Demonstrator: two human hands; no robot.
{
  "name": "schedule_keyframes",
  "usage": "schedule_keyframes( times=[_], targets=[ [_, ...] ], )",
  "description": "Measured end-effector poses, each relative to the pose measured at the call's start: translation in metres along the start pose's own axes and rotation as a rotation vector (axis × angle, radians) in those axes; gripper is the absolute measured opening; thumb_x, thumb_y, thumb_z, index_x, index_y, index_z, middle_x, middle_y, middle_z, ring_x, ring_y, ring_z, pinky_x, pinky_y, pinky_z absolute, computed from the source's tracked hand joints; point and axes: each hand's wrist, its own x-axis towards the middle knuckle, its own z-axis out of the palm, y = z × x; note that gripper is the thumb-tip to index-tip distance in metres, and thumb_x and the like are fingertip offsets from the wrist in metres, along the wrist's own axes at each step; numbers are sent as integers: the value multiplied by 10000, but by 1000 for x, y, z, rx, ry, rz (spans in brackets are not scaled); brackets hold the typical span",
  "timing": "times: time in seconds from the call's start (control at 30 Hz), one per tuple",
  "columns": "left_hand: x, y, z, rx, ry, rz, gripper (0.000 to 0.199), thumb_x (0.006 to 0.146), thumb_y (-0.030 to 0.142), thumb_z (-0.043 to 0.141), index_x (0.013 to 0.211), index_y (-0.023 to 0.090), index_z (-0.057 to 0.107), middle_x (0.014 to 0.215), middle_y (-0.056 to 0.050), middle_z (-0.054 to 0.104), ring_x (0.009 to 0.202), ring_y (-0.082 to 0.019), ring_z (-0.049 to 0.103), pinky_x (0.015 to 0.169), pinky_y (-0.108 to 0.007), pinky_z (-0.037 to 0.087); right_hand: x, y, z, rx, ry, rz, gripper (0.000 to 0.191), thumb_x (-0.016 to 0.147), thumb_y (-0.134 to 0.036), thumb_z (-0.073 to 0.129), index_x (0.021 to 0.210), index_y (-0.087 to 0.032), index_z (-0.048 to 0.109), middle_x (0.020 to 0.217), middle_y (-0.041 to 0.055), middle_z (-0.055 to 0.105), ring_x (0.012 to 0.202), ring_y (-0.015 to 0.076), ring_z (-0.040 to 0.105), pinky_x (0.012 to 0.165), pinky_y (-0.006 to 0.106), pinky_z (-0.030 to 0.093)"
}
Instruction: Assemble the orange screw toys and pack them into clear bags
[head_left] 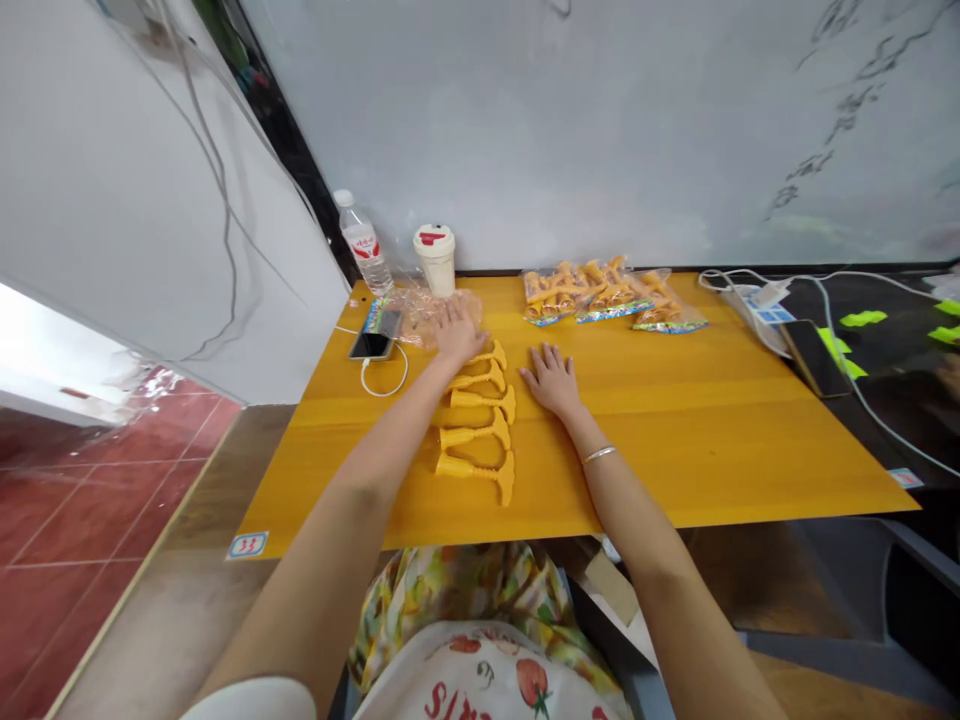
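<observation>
My left hand lies with outstretched fingers on the crumpled clear plastic bag, which has a coloured header strip. Whether it presses on the bag or just rests there I cannot tell. Below it, several yellow hammer-shaped plastic pieces lie in a column, heads to the right; my left hand and wrist partly cover the upper ones. My right hand is flat on the table, fingers spread, holding nothing, just right of the column.
Bags of yellow pieces lie along the back of the wooden table. At the back left stand a water bottle and a lidded cup, with a cabled phone before them. A power strip and another phone are at right.
</observation>
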Motion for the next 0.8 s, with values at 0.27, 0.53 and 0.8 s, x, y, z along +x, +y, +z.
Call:
schedule_keyframes(
  times=[0.27,0.53,0.8],
  targets=[
    [-13,-52,-11,33,-58,7,490,978,352,422,1410,151,535,1221,-215,697,1192,-351,644,1004,-467,485,35,-12,0,230,75,-268,611,921,-144,437,1528,-203,421,1604,64,397,1423,245,394,1152,441,356],
    [-7,-41,1,49,-109,-40,714,856,664,558,1257,75,603,1240,-287,652,1161,-396,649,956,-460,505,42,-28,1,231,-9,-486,460,904,-103,456,1265,-273,684,1483,3,557,1297,236,492,1100,432,388],
    [-2,-51,-10,11,-127,11,259,909,250,482,1024,161,696,1090,-173,736,1070,-302,685,932,-393,507,30,-17,-14,154,-67,-549,417,885,-241,582,1290,-277,671,1451,66,555,1237,271,513,1083,435,372]
  ],
)
